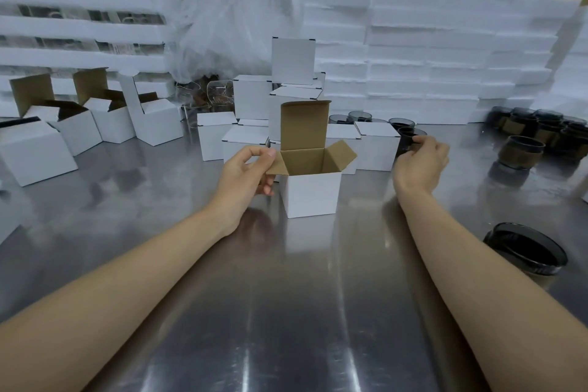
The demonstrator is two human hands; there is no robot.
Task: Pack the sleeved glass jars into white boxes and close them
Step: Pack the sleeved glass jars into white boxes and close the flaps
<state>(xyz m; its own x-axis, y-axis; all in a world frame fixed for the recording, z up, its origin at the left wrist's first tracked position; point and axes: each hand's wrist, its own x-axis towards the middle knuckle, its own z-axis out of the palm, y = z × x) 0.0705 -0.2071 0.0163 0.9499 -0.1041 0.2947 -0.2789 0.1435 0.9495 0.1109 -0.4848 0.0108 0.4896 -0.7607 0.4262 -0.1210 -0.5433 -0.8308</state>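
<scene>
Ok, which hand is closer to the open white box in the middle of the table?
Left. The left hand pinches the side flap of the open white box; the right hand is off to its right, on a dark glass jar.

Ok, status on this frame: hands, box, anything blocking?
Left hand pinches side flap of open white box. Right hand grips dark glass jar behind closed boxes. Box empty, lid up; nothing blocking.

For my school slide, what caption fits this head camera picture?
Left hand holds an open white box by its flap while the right hand grasps a dark glass jar.
</scene>
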